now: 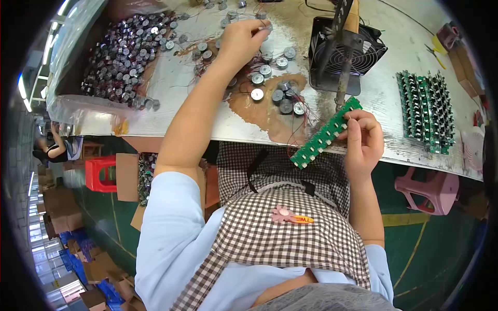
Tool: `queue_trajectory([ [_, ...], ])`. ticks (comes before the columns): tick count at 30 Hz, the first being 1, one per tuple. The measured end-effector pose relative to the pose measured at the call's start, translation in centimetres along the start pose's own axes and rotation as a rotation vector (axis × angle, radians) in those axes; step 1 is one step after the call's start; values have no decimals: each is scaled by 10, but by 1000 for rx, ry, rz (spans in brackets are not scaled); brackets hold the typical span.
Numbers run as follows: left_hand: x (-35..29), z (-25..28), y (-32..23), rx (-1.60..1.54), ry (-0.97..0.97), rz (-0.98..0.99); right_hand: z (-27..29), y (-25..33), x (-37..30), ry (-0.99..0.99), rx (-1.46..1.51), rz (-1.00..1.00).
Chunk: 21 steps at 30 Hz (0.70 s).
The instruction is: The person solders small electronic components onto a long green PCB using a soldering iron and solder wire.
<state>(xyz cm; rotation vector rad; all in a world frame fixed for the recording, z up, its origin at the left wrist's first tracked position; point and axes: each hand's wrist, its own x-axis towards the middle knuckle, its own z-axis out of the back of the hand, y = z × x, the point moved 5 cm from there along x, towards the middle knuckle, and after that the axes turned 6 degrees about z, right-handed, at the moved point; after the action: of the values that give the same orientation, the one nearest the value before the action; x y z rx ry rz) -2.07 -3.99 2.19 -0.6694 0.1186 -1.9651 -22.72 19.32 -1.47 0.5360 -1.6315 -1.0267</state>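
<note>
We are leaning over the worn metal-topped workbench, our left arm stretching far forward so the left hand is curling, fingers pinched, on one of the small silver cylindrical components with thin wires scattered there. Our right hand, elbow bent close, is gripping the long green circuit-board strip tilted at the bench's near edge, just below the black square fan.
</note>
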Motion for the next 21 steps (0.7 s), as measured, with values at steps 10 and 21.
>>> queue_trajectory([
  [10,-19,55,-12,-629,-494,-62,1,3,-1,-1,-37,39],
  [21,-142,7,-91,-1544,656,650,-2,8,0,90,-112,99],
])
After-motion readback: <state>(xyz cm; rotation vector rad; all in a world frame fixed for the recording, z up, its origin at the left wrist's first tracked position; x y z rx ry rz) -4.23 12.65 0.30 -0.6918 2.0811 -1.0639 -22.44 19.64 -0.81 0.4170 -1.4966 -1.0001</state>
